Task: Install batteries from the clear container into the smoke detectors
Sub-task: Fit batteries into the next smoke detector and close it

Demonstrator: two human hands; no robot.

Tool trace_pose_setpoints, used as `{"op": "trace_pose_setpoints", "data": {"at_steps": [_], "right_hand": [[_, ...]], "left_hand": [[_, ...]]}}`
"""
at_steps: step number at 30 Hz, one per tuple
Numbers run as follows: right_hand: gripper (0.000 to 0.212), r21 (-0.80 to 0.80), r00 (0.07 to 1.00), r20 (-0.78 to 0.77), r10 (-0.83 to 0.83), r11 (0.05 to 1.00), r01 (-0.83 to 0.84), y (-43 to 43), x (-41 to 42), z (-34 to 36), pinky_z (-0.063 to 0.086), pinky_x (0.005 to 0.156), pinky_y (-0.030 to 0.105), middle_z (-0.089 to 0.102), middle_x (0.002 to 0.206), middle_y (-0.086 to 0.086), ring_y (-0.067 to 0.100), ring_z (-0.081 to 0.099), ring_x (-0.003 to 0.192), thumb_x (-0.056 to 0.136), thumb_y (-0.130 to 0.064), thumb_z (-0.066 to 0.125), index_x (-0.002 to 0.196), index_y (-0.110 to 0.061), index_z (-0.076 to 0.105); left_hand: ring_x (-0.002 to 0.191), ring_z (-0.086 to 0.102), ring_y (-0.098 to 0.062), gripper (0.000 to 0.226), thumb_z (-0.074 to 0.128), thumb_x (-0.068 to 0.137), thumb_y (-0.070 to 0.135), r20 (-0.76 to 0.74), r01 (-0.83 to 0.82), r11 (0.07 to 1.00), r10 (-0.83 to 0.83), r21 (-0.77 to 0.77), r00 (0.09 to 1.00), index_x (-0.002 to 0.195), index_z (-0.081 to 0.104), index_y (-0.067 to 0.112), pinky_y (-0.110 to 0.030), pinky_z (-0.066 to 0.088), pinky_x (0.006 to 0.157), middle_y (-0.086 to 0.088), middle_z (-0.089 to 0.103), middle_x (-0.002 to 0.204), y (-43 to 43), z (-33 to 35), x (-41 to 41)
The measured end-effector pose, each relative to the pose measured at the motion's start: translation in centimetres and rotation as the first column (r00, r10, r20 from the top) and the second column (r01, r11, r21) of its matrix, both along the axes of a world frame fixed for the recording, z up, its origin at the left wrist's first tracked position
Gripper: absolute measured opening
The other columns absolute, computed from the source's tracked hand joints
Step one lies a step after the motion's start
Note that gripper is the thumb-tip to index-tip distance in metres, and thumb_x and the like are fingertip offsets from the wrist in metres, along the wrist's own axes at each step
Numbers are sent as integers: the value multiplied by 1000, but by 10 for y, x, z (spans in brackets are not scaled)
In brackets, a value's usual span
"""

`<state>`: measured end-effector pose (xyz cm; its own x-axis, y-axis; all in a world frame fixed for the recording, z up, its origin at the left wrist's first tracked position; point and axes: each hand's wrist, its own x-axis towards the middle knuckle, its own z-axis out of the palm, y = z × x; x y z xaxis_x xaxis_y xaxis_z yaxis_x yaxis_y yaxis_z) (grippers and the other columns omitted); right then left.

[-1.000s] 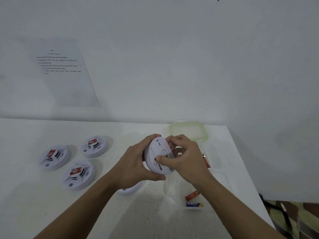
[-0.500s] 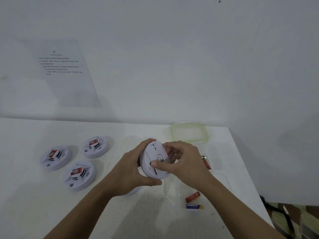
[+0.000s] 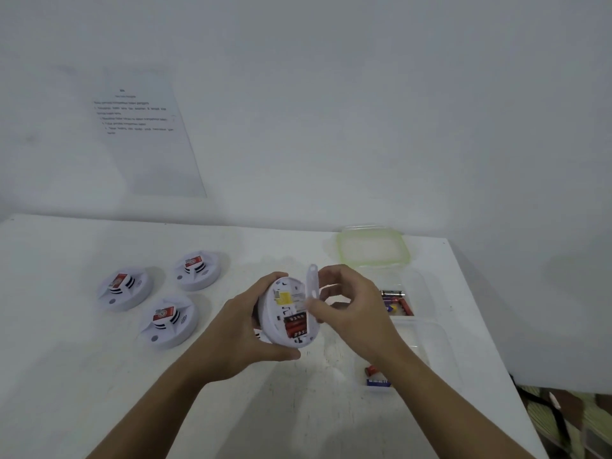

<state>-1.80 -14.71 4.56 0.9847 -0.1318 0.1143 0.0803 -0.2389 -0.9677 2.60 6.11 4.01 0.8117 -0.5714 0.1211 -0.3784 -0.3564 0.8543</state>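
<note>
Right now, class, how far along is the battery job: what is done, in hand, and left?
Done: red batteries sit in the open compartment of the held smoke detector. In hand: the left hand grips it; the right hand pinches the back cover, lifted off its back. Left: closing it. The three other detectors lie face up, so their batteries cannot be checked.

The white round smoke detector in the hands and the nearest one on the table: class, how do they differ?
The held detector is tilted up in the left hand; the table detector lies flat on the white table. The held detector shows its opened back with red batteries, the right hand pinching its white cover; the table detector shows its red-labelled front. Both are white discs.
</note>
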Motion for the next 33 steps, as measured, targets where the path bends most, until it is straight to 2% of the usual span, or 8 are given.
{"op": "trace_pose_setpoints", "data": {"at_steps": [4, 9, 12, 15, 18, 23, 27, 33], "right_hand": [[49, 262, 998, -53, 25, 965, -11, 0, -5, -1, 61, 72, 33, 72, 102, 8, 23, 71, 91, 84, -18, 70, 129, -31, 57], [43, 554, 950, -257, 175, 833, -3, 0, -14, -13, 60, 81, 42, 69, 112, 25, 30, 69, 96, 96, 2, 44, 121, -26, 65], [38, 405, 896, -416, 153, 914, 31, 4, -11, -27, 60, 88, 42, 66, 119, 16, 29, 70, 102, 97, -3, 44, 116, -24, 68], [35, -20, 896, -431, 102, 992, -122, 11, -10, -34, 57, 94, 34, 64, 123, -3, 20, 67, 108, 97, -6, 47, 120, -24, 65], [40, -321, 913, -380, 148, 905, -281, 17, -11, -34, 46, 75, 15, 55, 133, -5, 18, 59, 110, 95, -8, 59, 130, -27, 55], [51, -537, 911, -343, 229, 747, -391, 25, -9, -43, 37, 87, 22, 57, 132, 7, 22, 54, 120, 89, 1, 57, 138, -14, 54], [36, -467, 953, -240, 183, 839, -279, 21, -13, -44, 41, 100, 19, 62, 132, -4, 9, 56, 122, 97, -9, 58, 131, -19, 61], [17, -41, 997, -77, 10, 999, -13, 10, -18, -22, 57, 84, 28, 75, 100, -11, 7, 68, 101, 95, -12, 66, 103, -25, 73]], "left_hand": [[127, 59, -14, 94, 95, 66, 18, -74, -50, 997, 47, -52, 996, 143, 44, 31, -39, 59, 96, 11, 62, 134, 18, -6, -6], [125, 61, -13, 94, 95, 62, 9, -157, -117, 988, 100, -103, 982, 140, 47, 32, -37, 59, 94, 13, 63, 132, 43, -8, -9], [124, 61, -12, 95, 95, 60, 12, -163, -144, 985, 128, -92, 978, 139, 48, 34, -39, 59, 94, 13, 64, 131, 52, -8, -8], [124, 61, -12, 98, 96, 59, 15, -161, -146, 987, 134, -69, 978, 141, 47, 34, -41, 59, 96, 14, 63, 132, 55, -8, -9], [125, 61, -13, 97, 96, 60, 15, -168, -123, 991, 112, -57, 979, 142, 46, 32, -39, 59, 95, 10, 63, 134, 55, -11, -11], [124, 61, -13, 96, 96, 60, 15, -163, -123, 991, 113, -53, 980, 141, 47, 34, -34, 60, 93, 12, 63, 133, 52, -16, -17], [124, 61, -14, 94, 96, 62, 14, -171, -115, 992, 104, -53, 980, 139, 48, 36, -40, 59, 95, 11, 63, 133, 50, -19, -18], [126, 60, -17, 93, 94, 65, 5, -195, -88, 990, 65, -109, 979, 141, 46, 28, -45, 58, 97, 5, 61, 136, 40, -14, -15]]}}
